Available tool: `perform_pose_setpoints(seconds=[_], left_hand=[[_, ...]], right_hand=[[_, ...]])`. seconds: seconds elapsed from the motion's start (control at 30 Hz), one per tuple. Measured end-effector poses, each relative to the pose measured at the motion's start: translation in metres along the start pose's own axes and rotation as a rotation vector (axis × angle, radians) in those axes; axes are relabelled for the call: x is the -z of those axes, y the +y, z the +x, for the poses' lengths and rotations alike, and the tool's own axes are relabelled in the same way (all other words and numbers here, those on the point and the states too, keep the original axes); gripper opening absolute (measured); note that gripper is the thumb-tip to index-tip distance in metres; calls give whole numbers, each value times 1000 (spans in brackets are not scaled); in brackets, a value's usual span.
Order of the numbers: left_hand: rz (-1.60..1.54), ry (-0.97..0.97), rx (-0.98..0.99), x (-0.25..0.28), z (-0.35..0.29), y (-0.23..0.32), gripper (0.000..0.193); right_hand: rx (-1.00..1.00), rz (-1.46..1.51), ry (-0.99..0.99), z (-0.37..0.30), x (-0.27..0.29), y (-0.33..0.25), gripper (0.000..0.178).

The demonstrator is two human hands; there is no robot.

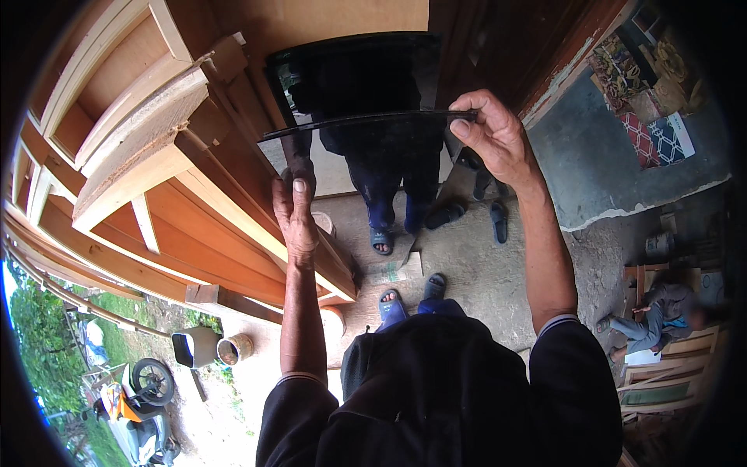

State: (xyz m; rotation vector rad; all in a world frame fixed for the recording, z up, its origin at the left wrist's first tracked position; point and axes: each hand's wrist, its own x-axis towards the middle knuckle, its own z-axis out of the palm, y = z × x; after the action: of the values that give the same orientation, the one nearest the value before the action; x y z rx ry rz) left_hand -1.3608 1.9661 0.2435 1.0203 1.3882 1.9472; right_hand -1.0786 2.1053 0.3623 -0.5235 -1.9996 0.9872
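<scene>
Where right-hand fingers [484, 101] pinch, the dark pane [373, 138] lies between.

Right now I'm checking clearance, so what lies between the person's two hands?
A dark, glossy, reflective flat panel stretches between the left hand and right hand in the head view.

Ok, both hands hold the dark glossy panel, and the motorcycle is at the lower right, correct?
Not quite: the motorcycle is at the lower left, as the head view shows. The left hand and right hand do hold the dark glossy panel.
</scene>
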Motion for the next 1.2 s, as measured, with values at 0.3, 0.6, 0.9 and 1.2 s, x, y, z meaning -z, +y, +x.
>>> perform_pose_setpoints(seconds=[0.3,0.6,0.9,1.2], left_hand=[[-116,-110,3,-16,-23,16,29],[-86,-154,2,-52,-41,40,26],[-63,-234,6,-82,-53,25,26],[-114,-137,-78,-106,-82,24,28]], right_hand=[[-135,-342,-275,-2,30,-66,28],[194,-868,-229,20,-28,-124,47],[244,-1053,-71,11,-63,-89,39],[376,-1151,98,-13,-42,-83,55]])
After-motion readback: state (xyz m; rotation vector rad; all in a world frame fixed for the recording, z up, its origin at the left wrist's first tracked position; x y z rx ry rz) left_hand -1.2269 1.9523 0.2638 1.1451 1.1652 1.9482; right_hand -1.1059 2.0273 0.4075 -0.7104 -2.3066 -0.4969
